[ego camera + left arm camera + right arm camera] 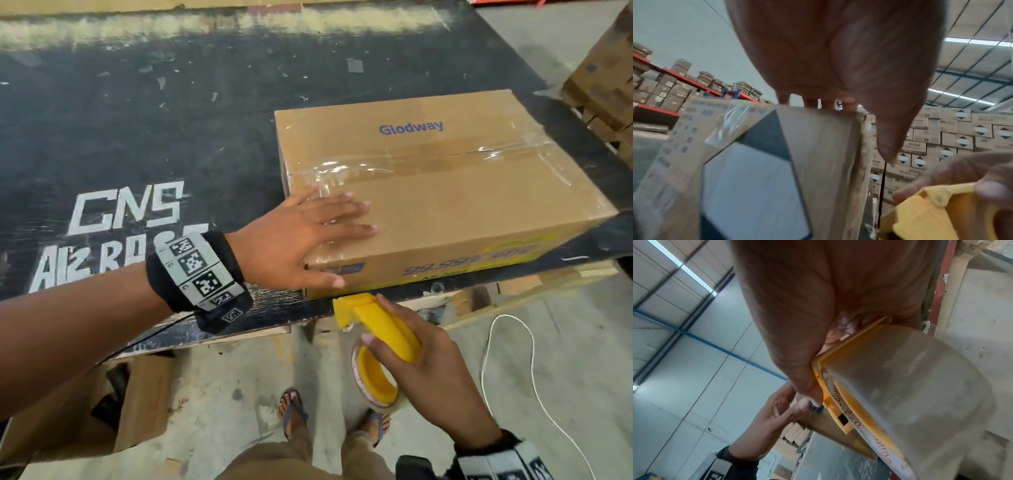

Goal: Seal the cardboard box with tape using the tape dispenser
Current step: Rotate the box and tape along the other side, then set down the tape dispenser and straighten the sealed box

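Note:
A closed cardboard box (462, 192) printed "Glodway" lies on the black table (137, 137), with clear tape (428, 161) along its top seam. My left hand (308, 233) rests flat on the box's near left corner, fingers straight, thumb down the front side. Just below the table's front edge my right hand (421, 373) grips the yellow tape dispenser (380, 322) with its clear tape roll (373, 394). In the left wrist view the box (818, 162) fills the middle and the dispenser (937, 216) shows at lower right. The right wrist view shows the dispenser (838, 410) and roll (910, 394) close up.
The black table carries white painted letters (126, 212) at the left. More cardboard boxes (603, 78) are stacked at the far right, and flat cardboard (137, 404) lies under the table. A white cable (507, 342) runs across the concrete floor. My sandalled feet (294, 411) stand below.

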